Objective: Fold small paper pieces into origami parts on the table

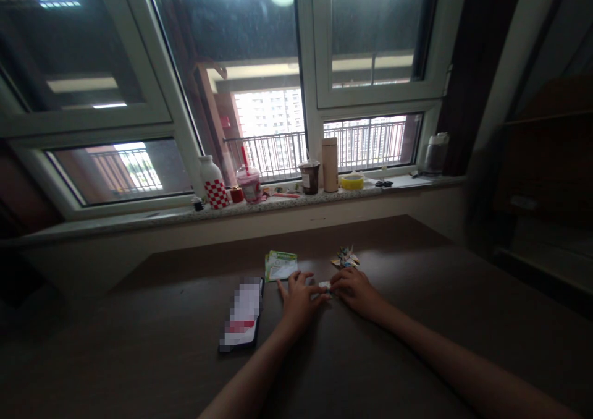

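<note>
A small whitish piece of folded paper [325, 286] lies low over the table between my two hands. My left hand [299, 298] pinches its left end with thumb and index finger, while the other fingers spread out to the left. From the other side, my right hand [357, 292] has its curled fingers closed on the right end. Fingers cover part of the piece. Just beyond my right hand sits a small heap of colourful, pointed paper bits [346, 258]. Flat green and white packets [281, 266] lie beyond my left hand.
A phone [244, 314] with a blurred screen lies left of my left hand on the dark table [152, 320]. On the windowsill [180, 219] stand a checkered bottle [215, 187], drink cups [309, 178], a tan flask [330, 165] and yellow tape [352, 181].
</note>
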The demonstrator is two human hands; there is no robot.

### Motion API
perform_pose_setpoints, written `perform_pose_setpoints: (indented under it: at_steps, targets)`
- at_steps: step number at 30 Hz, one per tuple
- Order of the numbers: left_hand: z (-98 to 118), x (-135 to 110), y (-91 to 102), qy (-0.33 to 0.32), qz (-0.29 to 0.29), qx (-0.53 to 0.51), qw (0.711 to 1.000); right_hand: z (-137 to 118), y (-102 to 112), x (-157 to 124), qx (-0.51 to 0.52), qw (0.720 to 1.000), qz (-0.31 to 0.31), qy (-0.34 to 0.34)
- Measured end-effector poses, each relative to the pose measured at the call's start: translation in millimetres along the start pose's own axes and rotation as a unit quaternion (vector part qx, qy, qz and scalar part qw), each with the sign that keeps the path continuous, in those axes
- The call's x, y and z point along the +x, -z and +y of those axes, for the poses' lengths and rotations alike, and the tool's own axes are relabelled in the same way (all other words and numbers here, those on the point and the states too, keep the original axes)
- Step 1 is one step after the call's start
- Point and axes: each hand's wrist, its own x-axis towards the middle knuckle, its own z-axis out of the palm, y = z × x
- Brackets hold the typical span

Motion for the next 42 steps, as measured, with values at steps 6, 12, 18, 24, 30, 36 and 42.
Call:
perform_pose_setpoints:
  at_steps: [6, 12, 18, 24, 30, 36, 42]
  targets:
    - [0, 0, 0.4, 0.01, 0.007, -0.028, 1.0, 3, -1, 2, 0.015, 1.0, 0.001, -0.013]
    - [0, 0, 0.1, 0.017, 0.011, -0.039, 0.999, 2, -1, 1, 0.034, 0.999, 0.001, -0.011]
    - [2, 0, 1.9, 0.025, 0.007, -0.04, 0.999, 0, 2, 0, 0.033, 0.999, 0.005, -0.008]
    - [5, -2, 5.2, 0.021, 0.004, -0.024, 0.999, -7, 8, 0, 0.04, 0.999, -0.007, -0.03]
    - [5, -2, 3.2, 0.01, 0.021, -0.032, 0.999, -6, 6, 0, 0.046, 0.998, -0.004, -0.033]
    - [6, -4, 3.8, 0.008, 0.029, -0.042, 0.999, -3, 3, 0, 0.042, 0.999, 0.0, -0.028]
    - [5, -3, 3.7, 0.002, 0.009, -0.025, 1.0, -3, 3, 0, 0.041, 0.999, -0.004, -0.027]
